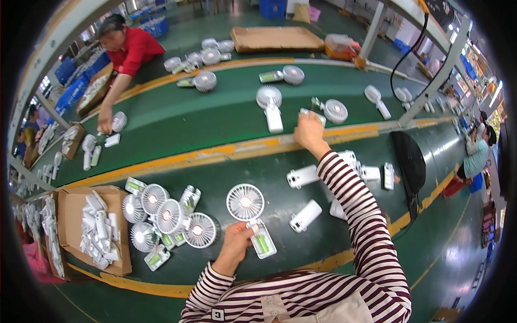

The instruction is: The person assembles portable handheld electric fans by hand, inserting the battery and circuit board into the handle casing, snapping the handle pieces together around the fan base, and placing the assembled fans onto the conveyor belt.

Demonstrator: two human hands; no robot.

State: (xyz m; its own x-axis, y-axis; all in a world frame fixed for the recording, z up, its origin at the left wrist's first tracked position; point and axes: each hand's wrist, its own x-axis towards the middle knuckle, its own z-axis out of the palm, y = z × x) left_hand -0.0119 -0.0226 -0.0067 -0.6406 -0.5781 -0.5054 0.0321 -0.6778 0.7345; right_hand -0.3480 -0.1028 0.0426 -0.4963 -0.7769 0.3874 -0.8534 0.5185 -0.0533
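My left hand [235, 245] grips a white handheld fan [245, 202] at the neck, above the green work surface. The fan's handle lies open, with a green battery [262, 243] showing inside. Stretched forward over the yellow edge, my right hand [311, 130] closes on a white fan handle [319, 117] on the green belt [226, 121]. A round fan head [335, 111] lies right beside it; whether the two are joined I cannot tell. White handle covers [305, 216] lie below my right forearm. A cluster of fans [169, 215], some with batteries exposed, rests left of my left hand.
A cardboard box [125, 231] of white covers stands at the left. More fans [269, 97] are spread along the belt. Across it, a person in red [141, 49] reaches toward a fan. A black pouch-like item [408, 161] and a metal post [437, 67] stand at my right.
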